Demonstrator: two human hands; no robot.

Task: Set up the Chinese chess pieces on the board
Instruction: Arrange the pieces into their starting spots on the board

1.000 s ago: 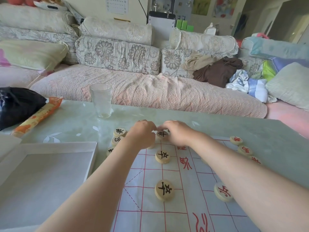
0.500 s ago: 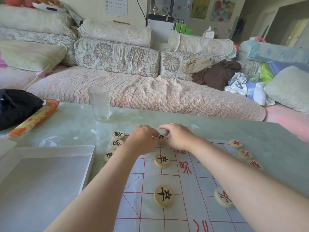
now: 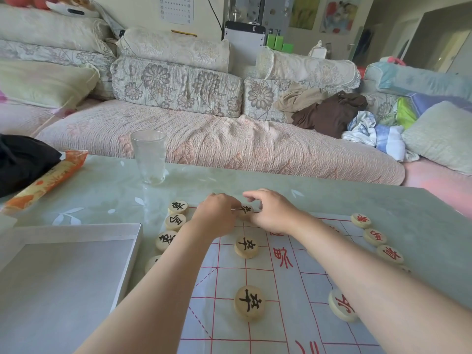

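Observation:
A white board sheet with red lines [image 3: 281, 290] lies on the pale green table. Both hands meet at its far edge over a black-lettered piece [image 3: 245, 210]. My left hand [image 3: 217, 217] has its curled fingertips against that piece's left edge. My right hand [image 3: 274, 210] has its thumb at the right edge and its index finger raised above. Two more black pieces [image 3: 246, 247] [image 3: 249, 302] stand in a file nearer me. Several black pieces [image 3: 175, 221] line the board's left side, several red ones [image 3: 375, 236] its right. One red piece [image 3: 342, 307] is half hidden by my right forearm.
An empty drinking glass [image 3: 149, 159] stands beyond the board to the left. A white box lid [image 3: 63, 277] lies at the near left. A black bag [image 3: 20, 159] and an orange packet [image 3: 48, 180] sit at the far left. A sofa runs behind the table.
Both hands stay at the same far black piece. My right index finger has lifted off it a little. The other pieces have not moved.

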